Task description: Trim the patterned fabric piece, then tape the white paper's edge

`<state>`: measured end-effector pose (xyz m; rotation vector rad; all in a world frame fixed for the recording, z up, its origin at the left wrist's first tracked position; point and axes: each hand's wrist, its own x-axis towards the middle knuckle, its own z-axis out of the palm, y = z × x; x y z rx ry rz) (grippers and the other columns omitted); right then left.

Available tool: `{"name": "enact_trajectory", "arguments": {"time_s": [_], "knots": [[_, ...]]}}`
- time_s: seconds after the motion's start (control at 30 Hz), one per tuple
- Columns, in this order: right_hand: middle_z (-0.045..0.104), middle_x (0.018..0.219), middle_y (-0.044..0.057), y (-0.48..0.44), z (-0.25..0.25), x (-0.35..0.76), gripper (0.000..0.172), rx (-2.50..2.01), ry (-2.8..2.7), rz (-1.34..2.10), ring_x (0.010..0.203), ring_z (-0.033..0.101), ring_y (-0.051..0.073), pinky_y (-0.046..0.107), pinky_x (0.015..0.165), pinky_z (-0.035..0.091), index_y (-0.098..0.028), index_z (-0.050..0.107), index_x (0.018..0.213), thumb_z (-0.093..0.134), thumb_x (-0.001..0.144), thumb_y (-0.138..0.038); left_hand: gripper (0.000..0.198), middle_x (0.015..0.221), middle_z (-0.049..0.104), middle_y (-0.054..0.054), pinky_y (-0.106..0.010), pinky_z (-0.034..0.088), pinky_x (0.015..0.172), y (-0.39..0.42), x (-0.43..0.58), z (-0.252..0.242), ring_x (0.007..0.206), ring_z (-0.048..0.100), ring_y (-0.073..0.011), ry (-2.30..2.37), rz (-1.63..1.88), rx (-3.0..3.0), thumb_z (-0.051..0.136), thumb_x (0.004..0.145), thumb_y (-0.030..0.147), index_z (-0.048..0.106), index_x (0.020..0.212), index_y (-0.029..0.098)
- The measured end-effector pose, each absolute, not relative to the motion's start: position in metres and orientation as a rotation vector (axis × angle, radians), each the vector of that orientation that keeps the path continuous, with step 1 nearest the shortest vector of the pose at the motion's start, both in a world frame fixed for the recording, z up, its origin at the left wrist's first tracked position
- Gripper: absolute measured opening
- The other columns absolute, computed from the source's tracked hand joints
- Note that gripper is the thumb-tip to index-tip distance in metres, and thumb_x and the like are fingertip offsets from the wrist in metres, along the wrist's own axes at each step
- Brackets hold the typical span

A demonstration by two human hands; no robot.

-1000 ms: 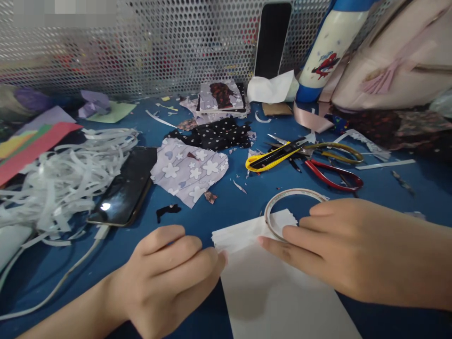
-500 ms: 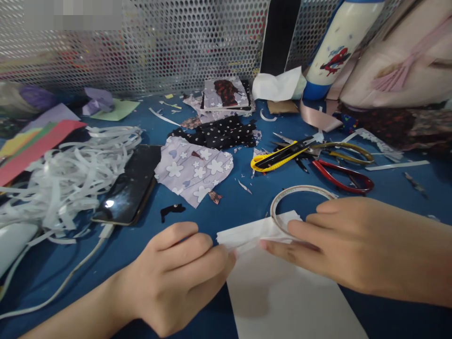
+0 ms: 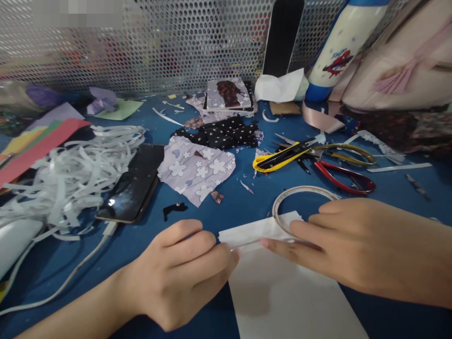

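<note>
A white sheet of paper [image 3: 293, 301] lies at the front, with a white strip along its top edge. My left hand [image 3: 183, 273] is closed at the sheet's upper left corner, its thumb and forefinger pinched on the end of a thin strip of tape [image 3: 247, 244]. My right hand [image 3: 353, 245] holds a thin tape roll [image 3: 277, 207] between its curled fingers, and its index finger presses on the strip at the paper's top edge. The tape runs between the two hands.
Floral fabric [image 3: 197, 169], a yellow cutter [image 3: 278, 157] and red-handled pliers [image 3: 348, 179] lie beyond the hands. A phone [image 3: 134, 183] with a white cable and shredded paper [image 3: 70, 174] are at left. A bottle [image 3: 344, 47] stands at the back against perforated metal.
The view has shifted slightly, so everything sits a little further right. The strip between my hands now looks narrower and tauter. Both hands keep nearly the same pose.
</note>
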<state>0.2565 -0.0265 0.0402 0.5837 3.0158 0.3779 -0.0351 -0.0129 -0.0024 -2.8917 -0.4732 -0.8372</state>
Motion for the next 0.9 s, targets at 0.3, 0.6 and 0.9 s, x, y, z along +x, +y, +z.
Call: {"name": "enact_trajectory", "arguments": {"time_s": [0.3, 0.6, 0.9], "knots": [[0.061, 0.073, -0.002, -0.0248, 0.0368, 0.2542, 0.036, 0.627, 3.050, 0.380, 0.051, 0.045, 0.014, 0.036, 0.053, 0.021, -0.025, 0.064, 0.119, 0.042, 0.095, -0.010, 0.026, 0.073, 0.066, 0.007, -0.030, 0.041, 0.071, -0.0120, -0.0310, 0.0024, 0.065, 0.053, -0.0088, -0.464, -0.850, -2.906, 0.052, 0.099, 0.008, 0.072, 0.086, 0.019], [0.061, 0.074, -0.002, -0.0259, 0.0378, 0.2558, 0.037, 0.619, 3.016, 0.365, 0.053, 0.046, 0.013, 0.036, 0.054, 0.021, -0.025, 0.062, 0.126, 0.046, 0.095, -0.012, 0.024, 0.075, 0.067, 0.005, -0.030, 0.041, 0.072, -0.0113, -0.0308, 0.0024, 0.065, 0.054, -0.0096, -0.466, -0.859, -2.924, 0.053, 0.099, 0.007, 0.072, 0.089, 0.018], [0.063, 0.080, -0.002, -0.0253, 0.0393, 0.2568, 0.039, 0.578, 2.972, 0.385, 0.056, 0.046, 0.011, 0.034, 0.056, 0.022, -0.023, 0.056, 0.134, 0.039, 0.100, -0.013, 0.026, 0.075, 0.068, 0.005, -0.030, 0.041, 0.072, -0.0100, -0.0309, 0.0037, 0.066, 0.055, -0.0099, -0.442, -0.831, -2.932, 0.050, 0.100, 0.008, 0.072, 0.090, 0.016]]}}
